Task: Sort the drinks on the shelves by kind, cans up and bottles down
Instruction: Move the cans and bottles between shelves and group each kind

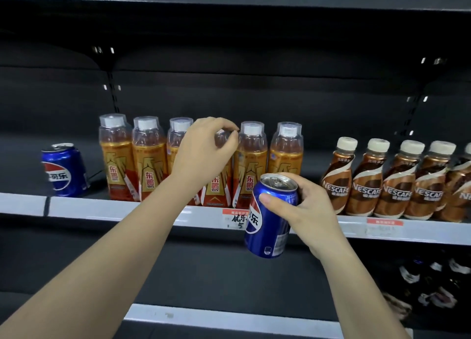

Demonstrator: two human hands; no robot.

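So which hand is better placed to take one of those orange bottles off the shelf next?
Left. The left hand is already at the top of an orange bottle, its fingers curled at the cap, while the right hand is busy holding the blue can.

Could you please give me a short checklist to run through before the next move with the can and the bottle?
1. Right hand has a firm hold on the blue Pepsi can: ok, thumb and fingers wrap it, though the can tilts.
2. Left hand has hold of the orange energy-drink bottle by its top: cannot tell, the hand hides the cap.
3. Neighbouring orange bottles stand upright: ok.
4. The shelf with the bottles has free room beside the other Pepsi can at the left: ok.
5. Nescafe bottles are out of the can's way: ok, they stand to the right.
6. Room on the lower shelf for bottles: cannot tell.
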